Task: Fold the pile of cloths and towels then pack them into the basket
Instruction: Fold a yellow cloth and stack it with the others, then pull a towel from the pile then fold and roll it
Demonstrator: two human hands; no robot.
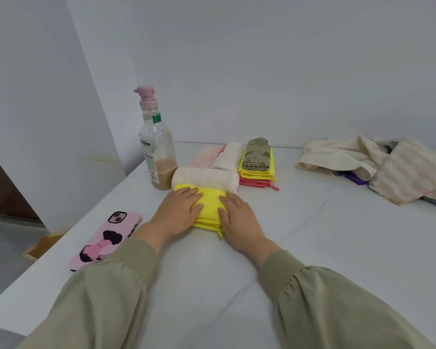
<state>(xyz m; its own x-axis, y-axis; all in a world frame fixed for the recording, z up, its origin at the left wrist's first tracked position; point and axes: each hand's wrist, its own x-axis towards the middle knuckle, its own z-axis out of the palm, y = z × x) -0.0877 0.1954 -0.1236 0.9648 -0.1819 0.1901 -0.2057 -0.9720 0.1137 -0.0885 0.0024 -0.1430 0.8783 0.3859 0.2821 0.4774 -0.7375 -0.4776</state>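
Lying folded under both hands, the yellow cloth (210, 202).

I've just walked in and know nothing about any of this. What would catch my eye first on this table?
Most likely the bright yellow cloth, folded in the middle of the white table, with the left hand and the right hand pressing flat on it. Next come the tall pump bottle and the pink phone to its left. At the far right lies a heap of unfolded towels.

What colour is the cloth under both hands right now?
Bright yellow cloth, pressed flat by the left hand and right hand; head view.
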